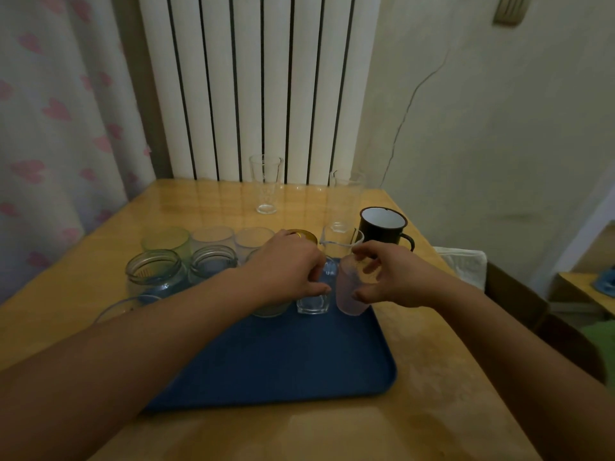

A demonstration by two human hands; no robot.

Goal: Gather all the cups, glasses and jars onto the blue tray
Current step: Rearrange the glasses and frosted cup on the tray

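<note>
A blue tray (299,361) lies on the wooden table. Its far part holds several vessels: two glass jars (156,274) (213,262), frosted tumblers (168,242) behind them, and a gold-rimmed one (304,236). My left hand (289,267) curls over a small clear glass (312,304) on the tray. My right hand (392,277) grips a frosted pink cup (349,294) at the tray's right edge. A clear spouted cup (339,244), a black mug (382,227) and two tall glasses (266,184) (346,197) stand further back.
A white radiator (259,84) and a heart-patterned curtain (50,128) rise behind the table (449,394). A chair with a white cloth (466,264) stands to the right. The rim of a clear glass bowl (123,306) shows beside my left forearm.
</note>
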